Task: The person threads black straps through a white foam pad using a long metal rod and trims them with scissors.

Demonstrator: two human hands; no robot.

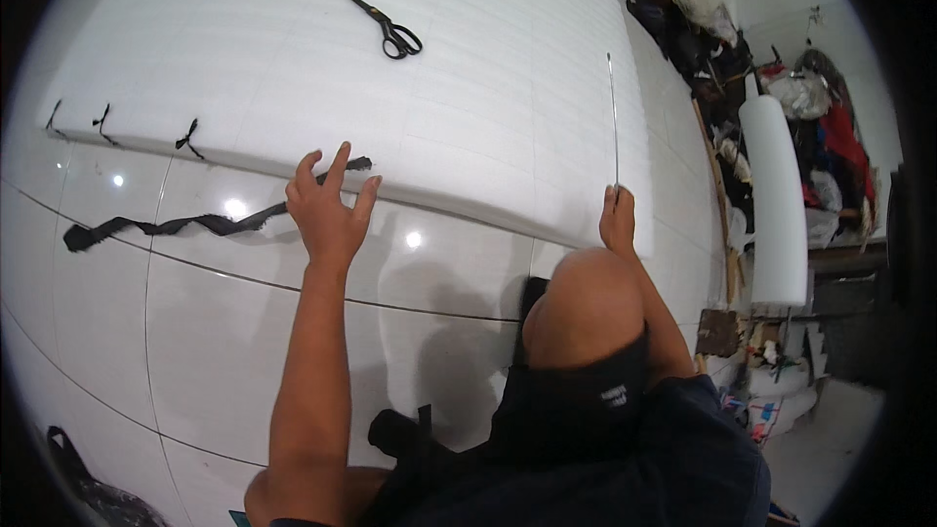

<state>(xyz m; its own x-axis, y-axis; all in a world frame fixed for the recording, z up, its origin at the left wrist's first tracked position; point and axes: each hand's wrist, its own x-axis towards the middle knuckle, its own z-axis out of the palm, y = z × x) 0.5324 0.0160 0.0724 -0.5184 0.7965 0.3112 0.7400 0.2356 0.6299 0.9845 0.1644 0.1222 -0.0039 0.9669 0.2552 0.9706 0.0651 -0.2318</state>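
Note:
A thick white foam slab (468,107) lies on the tiled floor. Several short black ties (188,140) are knotted along the left part of its near edge. A wavy black fabric strip (205,224) runs over the floor and passes behind my left hand (332,205), its frayed end resting on the slab's edge. The fingers of that hand are spread, and no grip on the strip shows. Beside my raised knee, my right hand (617,220) is closed round the lower end of a long thin metal rod (614,117), which points away over the slab.
Black-handled scissors (392,34) lie on the slab. Along the right wall there is a heap of cloth and plastic bags (805,93), with a long white roll (776,200) standing in front. A dark bag (93,488) sits on the floor at lower left.

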